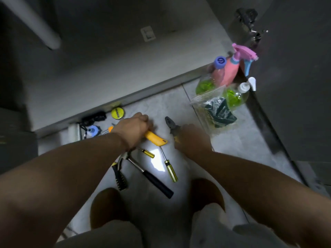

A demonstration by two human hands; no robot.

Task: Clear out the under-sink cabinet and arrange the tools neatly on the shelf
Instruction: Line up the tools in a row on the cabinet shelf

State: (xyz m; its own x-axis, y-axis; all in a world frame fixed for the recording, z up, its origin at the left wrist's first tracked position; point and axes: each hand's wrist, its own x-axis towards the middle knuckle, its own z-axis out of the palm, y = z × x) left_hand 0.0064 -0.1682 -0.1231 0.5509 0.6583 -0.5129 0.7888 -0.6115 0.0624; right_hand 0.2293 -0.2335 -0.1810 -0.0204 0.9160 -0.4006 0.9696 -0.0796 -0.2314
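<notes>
Your left hand (133, 129) was closed around a yellow plastic utility knife (155, 138). Your right hand (192, 138) gripped grey-jawed pliers (172, 127) at its ten o'clock. A black-handled steel hammer (152, 178) lay on the floor at six o'clock.

Legible marking: a single dark digit, reading as "6" or "9" depending on orientation, printed on the blue cap (220, 61) of the pink bottle (218, 74) standing among the cleaning bottles on the floor at upper right. Partly legible marking: a dark band of lettering across the round yellow disc (118, 113) near the cabinet edge; its characters are too blurred to read. No other text can be read.
</notes>
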